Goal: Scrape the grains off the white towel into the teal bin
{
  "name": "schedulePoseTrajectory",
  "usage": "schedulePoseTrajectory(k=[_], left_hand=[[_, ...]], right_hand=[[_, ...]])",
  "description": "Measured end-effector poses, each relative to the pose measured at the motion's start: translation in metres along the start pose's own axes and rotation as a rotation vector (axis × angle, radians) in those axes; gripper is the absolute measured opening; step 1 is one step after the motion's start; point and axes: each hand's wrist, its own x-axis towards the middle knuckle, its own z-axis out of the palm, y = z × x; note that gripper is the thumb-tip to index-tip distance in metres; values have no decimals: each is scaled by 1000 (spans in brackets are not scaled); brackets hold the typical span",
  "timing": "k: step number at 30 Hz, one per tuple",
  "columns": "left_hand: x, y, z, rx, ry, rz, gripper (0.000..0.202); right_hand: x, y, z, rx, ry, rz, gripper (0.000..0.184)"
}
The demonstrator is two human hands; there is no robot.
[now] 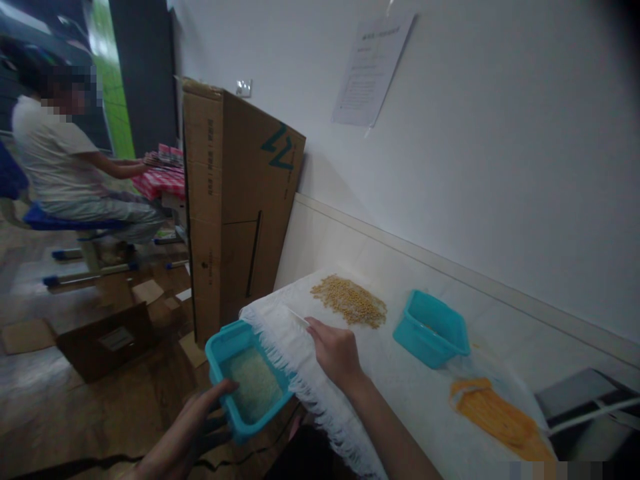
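Observation:
My left hand (207, 413) grips the near left side of a teal plastic basin (214, 350), thumb over the rim. Inside lie fine pale grains that look like rice (255, 387). The basin is held at the fringed edge of a white cloth (295, 347), just below the tabletop. My right hand (336, 350) is closed on a thin white strip (299, 316), pinched low over the cloth; its exact kind is unclear. Beyond that hand a spread pile of yellow soybeans (350, 301) rests on the cloth.
Further right stand a second teal basin (433, 333) and an orange bundle in clear plastic (495, 413). A tall cardboard box (240, 207) leans by the wall at the table's far end. At left a person (60, 153) sits at another table; cardboard pieces (107, 340) litter the floor.

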Motion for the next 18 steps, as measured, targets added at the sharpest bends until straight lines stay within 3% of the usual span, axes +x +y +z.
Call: schedulePoseTrajectory(k=[4, 10, 14, 18], left_hand=[[-7, 3, 1, -2, 3, 6, 68], [-12, 5, 5, 19, -1, 24, 63], [-10, 5, 6, 12, 9, 12, 61], [-15, 8, 6, 11, 21, 21, 65]], right_hand=[[-13, 1, -4, 76, 58, -95, 35], [10, 23, 3, 10, 141, 6, 31], [20, 16, 17, -25, 52, -21, 35], [11, -3, 21, -28, -50, -112, 43]])
